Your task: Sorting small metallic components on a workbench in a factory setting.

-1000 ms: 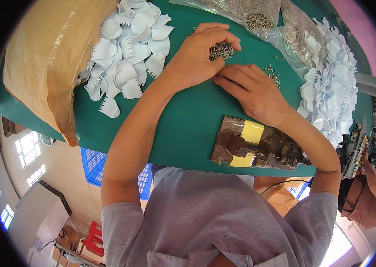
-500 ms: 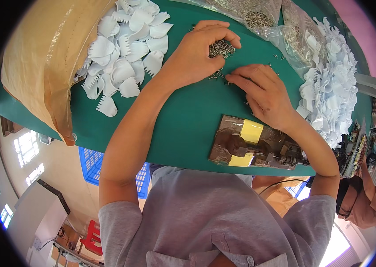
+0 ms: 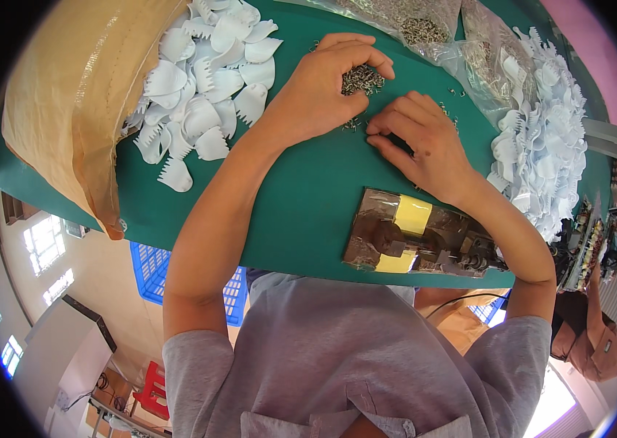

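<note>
My left hand (image 3: 323,91) curves around a small heap of metal clips (image 3: 364,80) on the green table, its thumb and fingers apart on either side of the heap. A few loose clips lie by its thumb. Just right of it, my right hand (image 3: 425,146) is closed in a pinch, thumb tip close to the index tip. Whatever sits between those fingertips is too small to make out. Below the right hand rests a brown metal fixture (image 3: 432,237) with yellow patches.
White toothed plastic pieces (image 3: 202,87) spill from a tan sack (image 3: 67,124) at left. Another white heap (image 3: 542,139) lies at right. Clear bags of metal parts (image 3: 421,29) are at the far edge. A blue crate (image 3: 149,274) stands below the table; a person (image 3: 593,336) is at lower right.
My right hand has drawn slightly back from the clips, and its thumb has come up close to the index fingertip. My left hand stays almost still around the heap.
</note>
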Action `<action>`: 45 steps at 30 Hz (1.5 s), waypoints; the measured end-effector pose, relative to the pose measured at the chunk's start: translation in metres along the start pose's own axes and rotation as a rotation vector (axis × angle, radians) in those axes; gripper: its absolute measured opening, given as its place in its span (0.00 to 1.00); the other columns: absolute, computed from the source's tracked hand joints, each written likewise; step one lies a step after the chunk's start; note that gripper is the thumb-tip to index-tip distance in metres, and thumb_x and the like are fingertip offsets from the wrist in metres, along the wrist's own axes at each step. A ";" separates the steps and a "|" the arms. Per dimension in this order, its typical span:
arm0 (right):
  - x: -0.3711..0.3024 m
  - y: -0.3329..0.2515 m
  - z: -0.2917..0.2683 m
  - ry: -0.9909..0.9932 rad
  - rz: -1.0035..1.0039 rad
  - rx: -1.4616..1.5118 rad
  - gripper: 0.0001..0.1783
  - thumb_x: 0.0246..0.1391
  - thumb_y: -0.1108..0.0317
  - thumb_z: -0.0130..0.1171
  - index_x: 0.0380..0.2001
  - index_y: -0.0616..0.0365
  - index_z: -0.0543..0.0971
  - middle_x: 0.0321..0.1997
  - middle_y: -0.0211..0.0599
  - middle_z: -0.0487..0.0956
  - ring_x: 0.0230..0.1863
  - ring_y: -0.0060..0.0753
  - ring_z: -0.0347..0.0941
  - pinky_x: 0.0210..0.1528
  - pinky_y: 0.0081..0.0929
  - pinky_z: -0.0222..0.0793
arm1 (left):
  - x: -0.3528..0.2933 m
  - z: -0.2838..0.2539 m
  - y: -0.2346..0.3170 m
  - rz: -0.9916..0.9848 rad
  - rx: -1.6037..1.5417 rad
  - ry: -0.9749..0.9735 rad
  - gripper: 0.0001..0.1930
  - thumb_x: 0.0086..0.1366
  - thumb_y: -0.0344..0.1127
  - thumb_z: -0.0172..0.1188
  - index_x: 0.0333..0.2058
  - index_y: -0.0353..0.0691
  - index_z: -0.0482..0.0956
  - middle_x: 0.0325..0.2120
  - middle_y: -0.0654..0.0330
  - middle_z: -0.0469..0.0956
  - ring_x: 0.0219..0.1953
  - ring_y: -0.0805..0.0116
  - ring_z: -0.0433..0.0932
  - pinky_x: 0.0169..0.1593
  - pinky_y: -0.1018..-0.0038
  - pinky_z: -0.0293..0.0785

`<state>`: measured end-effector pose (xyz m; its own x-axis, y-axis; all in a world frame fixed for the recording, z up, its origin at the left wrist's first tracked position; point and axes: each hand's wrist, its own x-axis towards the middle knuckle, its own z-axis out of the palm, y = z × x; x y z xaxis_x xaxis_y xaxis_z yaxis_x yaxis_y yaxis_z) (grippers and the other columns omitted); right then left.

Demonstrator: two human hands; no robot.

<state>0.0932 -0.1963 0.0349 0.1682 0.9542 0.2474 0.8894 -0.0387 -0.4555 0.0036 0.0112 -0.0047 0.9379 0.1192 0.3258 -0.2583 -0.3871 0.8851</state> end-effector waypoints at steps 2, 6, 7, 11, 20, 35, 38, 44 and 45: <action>-0.005 -0.001 -0.007 -0.064 0.045 0.018 0.11 0.53 0.71 0.73 0.39 0.55 0.82 0.39 0.33 0.78 0.43 0.41 0.73 0.46 0.39 0.71 | -0.001 0.000 0.000 -0.007 -0.002 0.006 0.21 0.55 0.16 0.58 0.47 0.39 0.84 0.56 0.61 0.85 0.73 0.55 0.68 0.72 0.63 0.70; -0.026 0.003 -0.023 -0.099 0.104 0.046 0.10 0.53 0.73 0.72 0.39 0.56 0.82 0.39 0.33 0.78 0.42 0.42 0.74 0.46 0.40 0.72 | -0.002 0.000 -0.002 -0.012 -0.012 0.011 0.20 0.56 0.17 0.59 0.47 0.39 0.84 0.55 0.61 0.85 0.73 0.55 0.69 0.72 0.63 0.69; -0.032 0.005 -0.025 -0.088 0.094 0.032 0.10 0.53 0.74 0.72 0.39 0.56 0.83 0.39 0.33 0.79 0.42 0.42 0.74 0.46 0.40 0.73 | -0.001 0.000 -0.002 -0.011 -0.017 0.011 0.20 0.56 0.17 0.59 0.47 0.39 0.84 0.55 0.61 0.85 0.73 0.55 0.69 0.72 0.63 0.69; -0.038 0.003 -0.024 -0.051 0.084 0.004 0.09 0.53 0.74 0.72 0.38 0.55 0.84 0.40 0.33 0.80 0.43 0.41 0.75 0.47 0.39 0.73 | 0.000 0.000 -0.002 -0.007 0.012 -0.001 0.20 0.56 0.17 0.59 0.47 0.40 0.84 0.55 0.61 0.85 0.73 0.55 0.69 0.73 0.63 0.69; -0.002 0.000 -0.004 0.057 -0.057 -0.045 0.18 0.51 0.73 0.73 0.47 0.52 0.87 0.41 0.29 0.79 0.44 0.39 0.74 0.45 0.37 0.68 | -0.001 0.000 -0.001 -0.014 0.003 0.000 0.20 0.56 0.17 0.58 0.47 0.40 0.84 0.56 0.61 0.85 0.73 0.55 0.68 0.72 0.63 0.69; 0.007 0.004 -0.003 -0.016 -0.081 -0.041 0.12 0.50 0.73 0.73 0.39 0.53 0.84 0.39 0.29 0.77 0.46 0.38 0.73 0.46 0.37 0.68 | -0.001 0.000 0.000 0.001 0.007 0.003 0.21 0.55 0.16 0.58 0.47 0.39 0.84 0.56 0.61 0.84 0.72 0.55 0.69 0.72 0.62 0.70; -0.004 0.005 -0.016 -0.056 -0.056 -0.042 0.12 0.50 0.73 0.73 0.39 0.53 0.84 0.39 0.29 0.78 0.46 0.38 0.73 0.46 0.37 0.68 | -0.001 0.000 -0.001 0.003 0.009 0.005 0.21 0.55 0.17 0.58 0.47 0.39 0.84 0.56 0.61 0.84 0.72 0.56 0.69 0.72 0.63 0.70; -0.028 0.008 -0.037 -0.104 0.011 -0.079 0.13 0.51 0.72 0.72 0.41 0.53 0.84 0.41 0.30 0.79 0.45 0.39 0.74 0.47 0.38 0.68 | -0.001 0.000 -0.001 -0.017 -0.009 0.003 0.20 0.56 0.16 0.58 0.47 0.39 0.84 0.55 0.62 0.85 0.72 0.57 0.70 0.71 0.65 0.71; -0.026 0.008 -0.034 -0.103 0.014 -0.082 0.13 0.51 0.72 0.72 0.41 0.53 0.84 0.41 0.30 0.79 0.45 0.39 0.74 0.47 0.38 0.68 | -0.001 0.000 -0.002 -0.021 -0.012 0.007 0.20 0.57 0.16 0.58 0.47 0.39 0.84 0.56 0.63 0.85 0.72 0.58 0.70 0.71 0.65 0.71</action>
<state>0.1103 -0.2313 0.0546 0.1401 0.9787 0.1501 0.9196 -0.0724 -0.3861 0.0036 0.0118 -0.0071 0.9415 0.1335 0.3095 -0.2415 -0.3735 0.8956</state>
